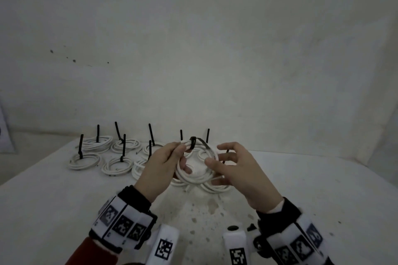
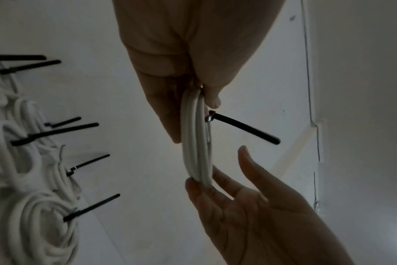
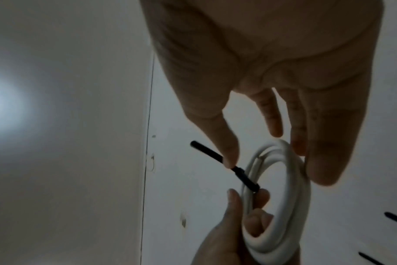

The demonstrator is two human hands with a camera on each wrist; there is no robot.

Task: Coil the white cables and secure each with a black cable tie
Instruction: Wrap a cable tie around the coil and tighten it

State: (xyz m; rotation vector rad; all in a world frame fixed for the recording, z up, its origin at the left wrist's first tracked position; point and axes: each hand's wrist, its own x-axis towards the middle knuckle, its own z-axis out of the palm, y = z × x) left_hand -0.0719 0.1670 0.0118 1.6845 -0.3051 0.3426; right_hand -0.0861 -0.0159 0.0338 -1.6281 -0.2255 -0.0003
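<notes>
A: White cable coil (image 1: 199, 165), where is it?

B: Held above the table (image 1: 53, 211) between both hands, in front of the finished coils (image 1: 117, 162). A black cable tie (image 1: 193, 143) wraps the coil's top, its tail pointing right.

A: And the hands?

B: The left hand (image 1: 160, 168) pinches the coil just beside the tie. The right hand (image 1: 233, 166) is loose, fingers spread, its fingertips (image 2: 218, 186) touching the coil's opposite rim, thumb near the tail.

A: What could go wrong?

B: Probably, if the tie is not cinched tight, the loops could spring apart once the left pinch lets go. A sideways tug on the tail might also drag the tie along the coil.

A: Anything unclear?

B: Whether the tie is fully tight is hard to tell. More coils under the hands are partly hidden, and the wrist views are dim.
</notes>
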